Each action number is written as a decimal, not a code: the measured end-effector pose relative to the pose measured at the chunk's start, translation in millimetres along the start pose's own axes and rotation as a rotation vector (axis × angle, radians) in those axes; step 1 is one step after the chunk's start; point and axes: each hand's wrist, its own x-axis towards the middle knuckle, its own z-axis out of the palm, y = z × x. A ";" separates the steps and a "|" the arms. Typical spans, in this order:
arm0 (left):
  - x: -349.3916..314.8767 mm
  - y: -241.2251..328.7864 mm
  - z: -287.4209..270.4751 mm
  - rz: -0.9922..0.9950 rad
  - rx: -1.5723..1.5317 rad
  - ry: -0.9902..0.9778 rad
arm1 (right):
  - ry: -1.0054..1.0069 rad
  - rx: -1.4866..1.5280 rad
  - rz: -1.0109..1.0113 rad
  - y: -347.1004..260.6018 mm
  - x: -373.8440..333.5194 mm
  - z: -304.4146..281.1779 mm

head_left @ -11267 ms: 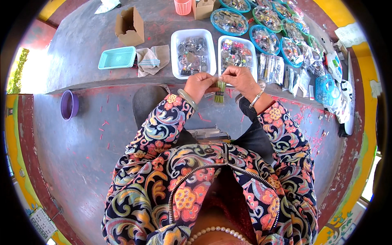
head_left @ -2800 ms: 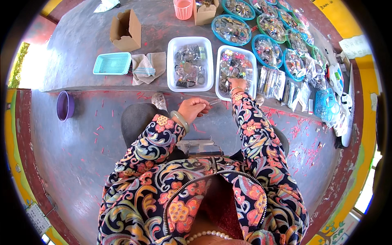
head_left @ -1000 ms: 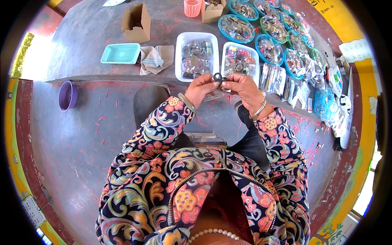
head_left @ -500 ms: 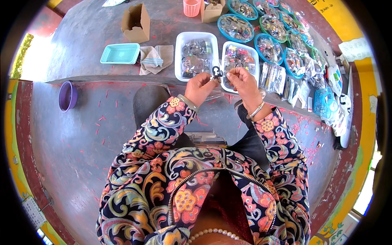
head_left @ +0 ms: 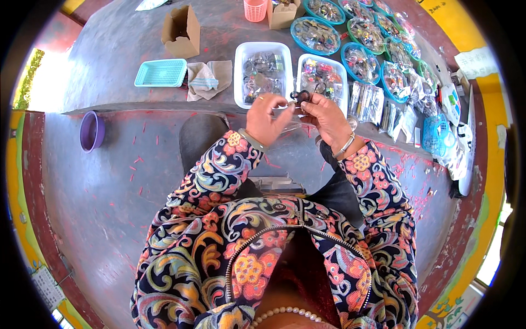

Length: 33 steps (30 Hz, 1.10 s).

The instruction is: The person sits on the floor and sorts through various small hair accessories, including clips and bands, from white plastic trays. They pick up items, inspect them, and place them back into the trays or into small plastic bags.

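Observation:
In front of the two white trays, my right hand (head_left: 327,116) pinches a small black looped item (head_left: 300,97) whose kind I cannot make out. Just to its left is my left hand (head_left: 267,122), fingers bent and slightly blurred, with thumb and forefinger apart near the item. Behind my left hand stands a white tray (head_left: 238,74) of small dark goods in clear bags. The other white tray (head_left: 345,88), behind my right hand, holds colourful small pieces and bags.
Blue and green round baskets (head_left: 296,41) of bagged goods crowd the right. Clear packets (head_left: 366,103) lie before them. Leftward are a grey cloth (head_left: 219,77), a turquoise basket (head_left: 160,73) and a cardboard box (head_left: 183,44). A purple basin (head_left: 92,132) stands on the floor.
The black item has shifted slightly right, from between both hands into my right hand's pinch. My left hand's fingers have loosened and drawn a little left.

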 end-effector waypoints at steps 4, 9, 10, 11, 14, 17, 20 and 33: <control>4.9 -11.7 -2.6 -0.441 -0.523 -0.128 | 0.003 -0.027 0.024 -4.6 -6.4 6.1; 5.3 -6.0 -5.5 -0.739 -0.760 -0.295 | 0.078 -0.064 0.030 -1.6 -9.5 2.8; 5.0 -8.4 -6.3 -0.757 -0.791 -0.297 | 0.065 -0.067 0.028 -1.0 -8.6 0.4; 4.6 -10.5 -6.3 -0.775 -0.822 -0.299 | 0.052 -0.071 0.025 -0.6 -7.5 -2.7; 3.2 -15.0 -3.4 -0.817 -0.965 -0.260 | 0.047 -0.072 0.030 -2.4 -8.6 -2.4; 0.8 -25.3 -2.6 -0.846 -1.007 -0.259 | 0.069 -0.082 0.025 -4.4 -10.5 -0.2; 0.5 -19.8 -2.3 -0.910 -1.044 -0.190 | 0.057 -0.139 0.039 -5.1 -10.7 -1.5; -0.9 -12.3 0.6 -0.720 -0.856 -0.295 | 0.026 -0.080 0.017 0.5 -6.0 -7.1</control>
